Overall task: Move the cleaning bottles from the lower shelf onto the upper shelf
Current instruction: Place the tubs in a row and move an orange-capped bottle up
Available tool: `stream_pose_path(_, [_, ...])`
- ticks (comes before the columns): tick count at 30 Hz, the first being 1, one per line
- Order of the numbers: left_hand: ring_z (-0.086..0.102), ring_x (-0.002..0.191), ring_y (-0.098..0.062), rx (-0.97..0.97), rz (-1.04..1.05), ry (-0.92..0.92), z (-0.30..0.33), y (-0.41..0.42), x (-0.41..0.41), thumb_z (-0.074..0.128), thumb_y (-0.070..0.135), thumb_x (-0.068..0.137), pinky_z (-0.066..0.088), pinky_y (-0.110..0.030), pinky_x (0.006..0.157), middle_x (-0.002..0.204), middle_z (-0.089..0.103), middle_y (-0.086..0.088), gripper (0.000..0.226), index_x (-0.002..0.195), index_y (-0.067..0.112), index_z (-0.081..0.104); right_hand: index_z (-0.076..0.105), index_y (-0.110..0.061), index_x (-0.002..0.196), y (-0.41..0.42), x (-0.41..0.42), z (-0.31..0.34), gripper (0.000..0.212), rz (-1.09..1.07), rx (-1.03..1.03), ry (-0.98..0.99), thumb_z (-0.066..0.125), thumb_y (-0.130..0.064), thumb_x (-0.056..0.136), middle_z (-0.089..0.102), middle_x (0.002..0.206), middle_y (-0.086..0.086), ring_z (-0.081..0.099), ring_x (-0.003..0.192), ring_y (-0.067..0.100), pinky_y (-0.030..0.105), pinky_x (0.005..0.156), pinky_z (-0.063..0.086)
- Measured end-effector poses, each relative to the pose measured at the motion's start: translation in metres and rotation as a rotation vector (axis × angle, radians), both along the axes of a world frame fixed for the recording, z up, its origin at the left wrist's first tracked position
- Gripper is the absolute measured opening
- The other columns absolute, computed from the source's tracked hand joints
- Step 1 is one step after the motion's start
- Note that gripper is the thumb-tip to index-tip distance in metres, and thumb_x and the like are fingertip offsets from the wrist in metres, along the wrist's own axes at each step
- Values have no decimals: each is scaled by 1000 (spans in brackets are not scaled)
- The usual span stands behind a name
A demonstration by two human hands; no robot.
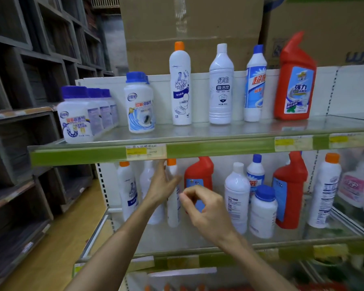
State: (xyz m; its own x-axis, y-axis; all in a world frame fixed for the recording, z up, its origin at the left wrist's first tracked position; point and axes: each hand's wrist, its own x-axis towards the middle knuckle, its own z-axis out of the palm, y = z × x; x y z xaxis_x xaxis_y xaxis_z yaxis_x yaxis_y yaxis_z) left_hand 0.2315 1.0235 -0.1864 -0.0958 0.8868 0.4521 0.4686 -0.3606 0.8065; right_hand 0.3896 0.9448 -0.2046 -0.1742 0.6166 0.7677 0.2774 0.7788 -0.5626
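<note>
While my arms reach into the lower shelf (261, 244), the stock stands as follows.

Left hand (163, 185): wrapped round the upper body of the orange-capped white bottle (173, 208), thumb toward the neck, fingers partly hidden behind it.

Right hand (204, 204): fingers loosely curled, holding nothing, just beside the same bottle and in front of a red angled-neck bottle (199, 171).

Lower shelf, remaining: white, red and blue-capped bottles, upright, close together.

Upper shelf (198, 149): already carries a row of jars and bottles; a gap shows between the blue-lidded jar (139, 101) and the tall Mr Muscle bottle (180, 85).

Step in hand: lifting the gripped bottle out, I judge.

Handling note: I should draw it toward me before raising it, since its cap sits just under the upper shelf's green front edge; keep it upright, and steady the base with my right hand if it tips.

Risk: brushing the neighbouring bottles and toppling them.
</note>
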Motion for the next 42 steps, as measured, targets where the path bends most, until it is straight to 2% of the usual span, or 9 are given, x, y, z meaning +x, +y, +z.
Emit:
stream_pose_path(3, [57, 100, -15, -21, 28, -44, -10, 10, 8, 65, 12, 91, 44, -4, 64, 115, 55, 3, 64, 144, 20, 30, 67, -19, 86, 23, 2, -35, 10, -33, -132, -65, 64, -23, 94, 67, 81, -10, 62, 77, 6, 20, 69, 49])
stream_pose_path(9, [61, 89, -22, -70, 69, -141, -32, 24, 1, 62, 16, 94, 47, -26, 68, 92, 63, 3, 26, 115, 22, 49, 64, -24, 95, 55, 0, -80, 9, -131, -365, -82, 71, -27, 90, 67, 89, -10, 63, 82, 1, 10, 72, 45])
stream_pose_path(12, [63, 86, -17, 2, 54, -263, -38, 13, 1, 61, 20, 96, 49, -21, 70, 92, 66, 1, 18, 113, 17, 55, 57, -21, 117, 61, -3, -95, 38, -111, -518, -95, 75, -32, 86, 59, 117, -4, 60, 100, 2, 9, 82, 46])
stream_pose_path(14, [65, 88, -16, 48, 54, -358, -44, 6, -2, 59, 25, 97, 50, -21, 72, 97, 68, -2, 21, 115, 15, 56, 45, -21, 137, 61, -7, -103, 70, -72, -604, -92, 79, -41, 79, 48, 135, -3, 53, 122, 11, 25, 100, 47])
stream_pose_path(18, [65, 82, -18, 34, 22, -696, -49, -5, -8, 55, 26, 100, 50, -27, 64, 93, 68, -3, 25, 120, 12, 58, 22, -31, 152, 53, -19, -115, 106, -143, -514, -205, 82, -53, 67, 35, 143, -5, 38, 133, 17, 38, 109, 40])
stream_pose_path(22, [67, 82, -19, -44, -56, -951, -45, -10, -16, 57, 32, 98, 53, -31, 64, 95, 69, -9, 44, 129, 0, 56, 21, -36, 152, 47, -30, -117, 92, -408, -266, -352, 71, -41, 75, 41, 133, -2, 47, 120, 24, 43, 88, 49])
stream_pose_path(27, [67, 102, -24, -28, -250, -964, -37, -35, -26, 60, 52, 85, 54, -43, 91, 129, 62, -11, 72, 141, 9, 47, 63, -24, 115, 42, -20, -115, 51, 252, -583, 3, 80, -29, 67, 64, 94, -8, 61, 85, 12, 29, 72, 50])
stream_pose_path(32, [71, 82, -26, -15, -511, -952, -45, -71, -37, 86, 60, 56, 59, -44, 79, 105, 71, -6, 80, 119, 18, 60, 59, -1, 119, 23, -11, -119, 66, 927, -1061, 126, 78, -46, 75, 73, 94, 10, 68, 69, 21, 32, 53, 58])
stream_pose_path(42, [71, 72, -33, 218, -361, -752, 40, -145, -23, 72, 57, 71, 60, -48, 68, 90, 72, -17, 64, 105, 4, 61, 66, -13, 123, -13, -19, -48, 66, 1239, -1088, 124, 76, -58, 76, 71, 113, 9, 69, 76, 21, 34, 61, 60])
